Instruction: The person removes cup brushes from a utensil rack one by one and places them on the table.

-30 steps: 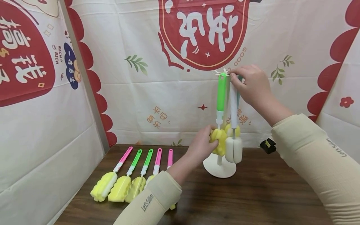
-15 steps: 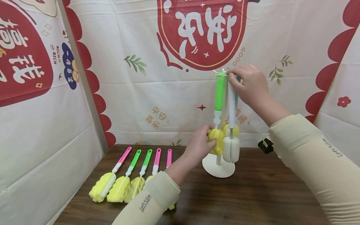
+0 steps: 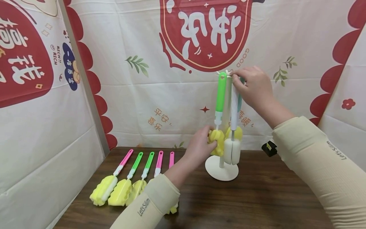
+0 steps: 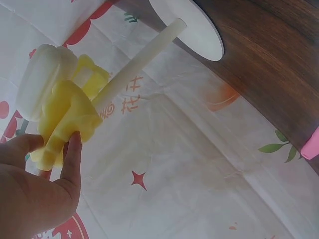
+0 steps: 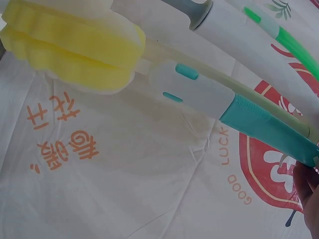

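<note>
My left hand pinches the yellow sponge head of a green-handled bottle brush. The brush hangs upright, its handle's holed end at the hooks of a white stand. High on the stand, my right hand grips with thumb and fingers around its hooked top, where the contact is partly hidden. Just under those fingers hang a white-handled sponge brush and a teal-handled brush with a yellow sponge. In the right wrist view, fingertips lie right at the teal handle's end.
Several sponge brushes with pink and green handles lie in a row on the dark wooden table, partly behind the left forearm. A small black object sits by the printed cloth backdrop.
My left hand has shifted left and slightly up with the green-handled brush, drawing it away from the stand's post. The right hand stays at the stand's top.
</note>
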Tool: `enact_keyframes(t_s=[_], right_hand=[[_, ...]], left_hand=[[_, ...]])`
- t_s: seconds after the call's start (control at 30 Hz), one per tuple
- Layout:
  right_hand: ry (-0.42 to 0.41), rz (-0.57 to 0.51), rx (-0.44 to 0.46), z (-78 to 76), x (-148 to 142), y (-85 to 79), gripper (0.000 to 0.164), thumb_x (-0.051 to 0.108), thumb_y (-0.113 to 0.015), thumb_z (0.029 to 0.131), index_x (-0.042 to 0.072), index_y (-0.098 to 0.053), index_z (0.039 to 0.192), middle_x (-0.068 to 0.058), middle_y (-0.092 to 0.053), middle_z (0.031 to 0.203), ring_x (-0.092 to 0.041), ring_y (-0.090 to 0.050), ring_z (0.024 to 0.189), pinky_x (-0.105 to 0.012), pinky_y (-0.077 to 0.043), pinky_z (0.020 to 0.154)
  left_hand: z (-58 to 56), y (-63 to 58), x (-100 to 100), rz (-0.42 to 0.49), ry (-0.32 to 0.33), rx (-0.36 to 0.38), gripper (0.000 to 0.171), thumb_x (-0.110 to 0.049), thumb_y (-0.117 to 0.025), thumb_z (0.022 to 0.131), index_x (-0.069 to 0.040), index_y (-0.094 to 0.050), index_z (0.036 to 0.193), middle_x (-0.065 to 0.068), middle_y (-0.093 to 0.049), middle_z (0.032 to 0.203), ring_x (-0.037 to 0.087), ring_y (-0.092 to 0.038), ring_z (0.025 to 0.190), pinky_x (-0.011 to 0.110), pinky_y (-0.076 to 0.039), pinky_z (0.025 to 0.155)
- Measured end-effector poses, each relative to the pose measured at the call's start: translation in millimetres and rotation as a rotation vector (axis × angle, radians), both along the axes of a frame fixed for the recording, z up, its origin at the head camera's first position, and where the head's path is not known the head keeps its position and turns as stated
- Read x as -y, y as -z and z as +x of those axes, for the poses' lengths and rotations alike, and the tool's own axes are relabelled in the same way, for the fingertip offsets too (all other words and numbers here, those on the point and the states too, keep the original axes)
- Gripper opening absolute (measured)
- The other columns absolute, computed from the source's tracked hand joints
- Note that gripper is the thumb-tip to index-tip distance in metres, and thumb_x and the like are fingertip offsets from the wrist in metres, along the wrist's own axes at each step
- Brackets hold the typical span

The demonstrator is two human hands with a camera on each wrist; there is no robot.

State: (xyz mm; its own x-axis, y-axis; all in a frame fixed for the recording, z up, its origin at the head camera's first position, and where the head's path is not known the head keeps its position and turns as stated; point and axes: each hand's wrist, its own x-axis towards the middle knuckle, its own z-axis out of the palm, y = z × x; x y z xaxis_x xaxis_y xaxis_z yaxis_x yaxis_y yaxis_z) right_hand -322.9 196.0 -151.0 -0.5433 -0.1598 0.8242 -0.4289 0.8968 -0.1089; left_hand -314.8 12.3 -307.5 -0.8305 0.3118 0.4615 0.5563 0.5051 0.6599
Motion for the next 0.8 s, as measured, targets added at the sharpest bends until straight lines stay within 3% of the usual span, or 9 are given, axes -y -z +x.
enact_keyframes(t_s=[0.4,0.8], right_hand=[[-0.001,0.000,-0.021,-1.1,-0.6,-0.4,0.038,0.027,-0.045,0.100,0.004,-0.069,0.118,-0.015,-0.068,0.111,-0.030,-0.051,0.092,-0.043,-0.045,0.076],[0.001,0.007,-0.016,-1.7,-0.1,1.2,0.037,0.027,-0.046,0.099,0.006,-0.069,0.118,-0.015,-0.068,0.112,-0.029,-0.050,0.091,-0.042,-0.044,0.074]], left_hand=[[5.6,-2.8,8.2,-0.017,-0.037,-0.060,0.041,-0.011,-0.070,0.089,-0.010,-0.053,0.126,0.001,-0.056,0.103,0.014,-0.054,0.088,0.023,-0.050,0.073],[6.2,2.8,16.7,-0.056,-0.055,-0.063,0.037,-0.012,-0.071,0.087,-0.010,-0.055,0.120,0.000,-0.056,0.100,0.014,-0.053,0.084,0.026,-0.049,0.070]])
